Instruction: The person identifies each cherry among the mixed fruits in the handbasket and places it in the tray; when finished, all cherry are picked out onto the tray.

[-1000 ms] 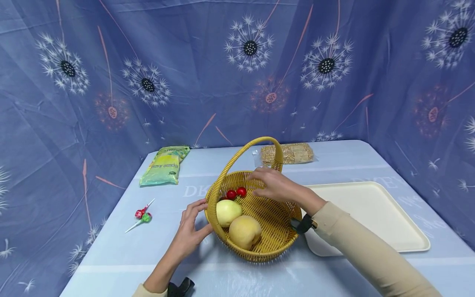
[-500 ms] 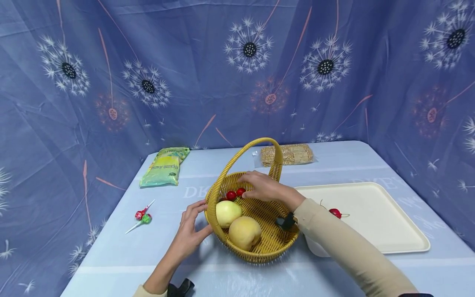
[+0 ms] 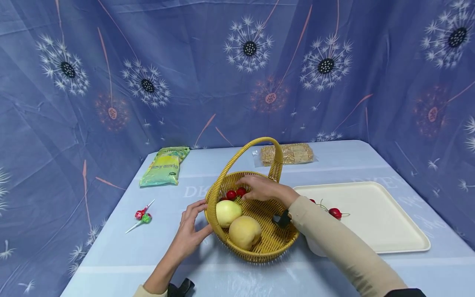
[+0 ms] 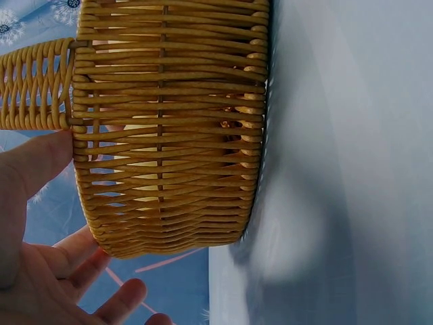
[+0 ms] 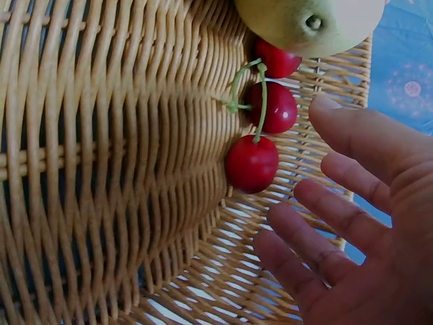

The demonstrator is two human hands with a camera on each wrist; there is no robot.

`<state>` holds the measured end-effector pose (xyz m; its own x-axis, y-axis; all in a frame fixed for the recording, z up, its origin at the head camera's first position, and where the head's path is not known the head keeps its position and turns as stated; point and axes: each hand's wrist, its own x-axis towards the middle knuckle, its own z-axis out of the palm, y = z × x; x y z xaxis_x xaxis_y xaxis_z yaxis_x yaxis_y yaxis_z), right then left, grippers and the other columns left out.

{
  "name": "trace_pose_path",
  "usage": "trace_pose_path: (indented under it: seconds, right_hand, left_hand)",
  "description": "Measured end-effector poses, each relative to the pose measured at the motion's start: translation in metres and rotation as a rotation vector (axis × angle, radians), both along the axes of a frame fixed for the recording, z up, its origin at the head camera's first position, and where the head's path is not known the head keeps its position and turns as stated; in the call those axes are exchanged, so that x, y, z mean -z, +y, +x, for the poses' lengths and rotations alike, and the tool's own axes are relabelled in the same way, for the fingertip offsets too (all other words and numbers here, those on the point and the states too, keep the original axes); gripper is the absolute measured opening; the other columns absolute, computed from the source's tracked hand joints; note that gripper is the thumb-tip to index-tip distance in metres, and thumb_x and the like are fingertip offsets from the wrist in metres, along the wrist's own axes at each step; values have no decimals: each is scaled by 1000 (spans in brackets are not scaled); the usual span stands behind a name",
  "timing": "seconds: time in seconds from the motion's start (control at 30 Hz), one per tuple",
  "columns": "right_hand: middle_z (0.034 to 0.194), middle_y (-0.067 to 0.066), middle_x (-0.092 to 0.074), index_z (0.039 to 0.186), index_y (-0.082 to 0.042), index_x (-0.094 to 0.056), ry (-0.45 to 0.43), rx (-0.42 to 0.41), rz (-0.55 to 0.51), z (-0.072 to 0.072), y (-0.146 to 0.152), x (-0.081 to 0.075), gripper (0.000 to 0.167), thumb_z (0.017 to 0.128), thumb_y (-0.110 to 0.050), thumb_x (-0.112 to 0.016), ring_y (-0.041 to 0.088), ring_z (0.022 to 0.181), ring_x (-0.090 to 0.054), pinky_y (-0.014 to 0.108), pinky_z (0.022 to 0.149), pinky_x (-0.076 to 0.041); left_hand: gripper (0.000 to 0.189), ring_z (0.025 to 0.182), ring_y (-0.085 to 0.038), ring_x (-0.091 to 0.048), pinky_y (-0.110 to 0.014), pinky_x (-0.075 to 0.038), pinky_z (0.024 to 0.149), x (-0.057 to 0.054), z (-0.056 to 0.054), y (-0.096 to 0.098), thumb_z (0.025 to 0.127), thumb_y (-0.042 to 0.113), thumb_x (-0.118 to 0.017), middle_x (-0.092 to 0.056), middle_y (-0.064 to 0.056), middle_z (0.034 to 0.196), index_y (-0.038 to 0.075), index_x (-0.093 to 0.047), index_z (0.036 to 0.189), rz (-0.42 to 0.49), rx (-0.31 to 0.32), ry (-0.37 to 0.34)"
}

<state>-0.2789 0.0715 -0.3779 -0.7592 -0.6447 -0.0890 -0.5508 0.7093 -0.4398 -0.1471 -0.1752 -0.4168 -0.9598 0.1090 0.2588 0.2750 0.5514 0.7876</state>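
My left hand [image 3: 191, 229] steadies the yellow wicker basket [image 3: 256, 258] from its left side, thumb and fingertips spread against the outside near the rim. Inside the basket, my right hand [image 3: 261, 189] reaches with spread, slightly bent fingers toward several red cherries [image 5: 252, 164]. Its thumb tip [image 5: 325, 103] is close beside them, and nothing lies between its fingers. A green stem joins the cherries at the basket's far left wall. A pale yellow-green, apple-like fruit [image 3: 228, 213] and a yellow peach-like fruit [image 3: 245, 233] lie in front of them.
A cream tray [image 3: 375, 222] on the right bears red cherries [image 3: 335, 213], partly hidden by the right sleeve. Two lollipops [image 3: 142, 216] lie at the left. Behind are a green-yellow packet [image 3: 165, 167] and a clear bag of grainy food [image 3: 287, 154]. The basket's handle [image 3: 241, 154] arches overhead.
My right hand has moved left and lower into the basket, closer to the cherries. The sleeve's shift has uncovered cherries on the tray. My left hand stays on the basket.
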Motion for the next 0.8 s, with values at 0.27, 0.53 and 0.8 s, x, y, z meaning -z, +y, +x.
trace_pose_path:
  seconds: [0.27, 0.53, 0.8]
  right_hand:
    - [144, 6, -45, 138, -17, -48, -50, -25, 10, -6, 2, 5, 54, 88, -25, -66, 26, 135, -41, 42, 106, -37]
    - [143, 6, -47, 138, -15, -48, -62, -77, 35, -8, 1, 7, 54, 88, -23, -66, 26, 133, -43, 42, 106, -38]
    - [136, 7, -53, 131, -13, -55, -42, -103, 42, -8, 1, 9, 47, 87, -21, -68, 25, 124, -50, 41, 101, -41]
  left_hand:
    - [52, 129, -28, -33, -58, -29, 100, 0, 0, 1, 78, 22, -76, -41, -7, 143, 13, -55, 124, -1, 7, 24]
    - [52, 129, -28, -34, -58, -30, 99, 0, -1, 1, 78, 22, -76, -41, -7, 143, 14, -55, 125, 1, 15, 35]
    - [51, 128, -26, -34, -57, -30, 99, 0, -1, 1, 78, 23, -76, -42, -5, 142, 14, -55, 124, -9, 4, 22]
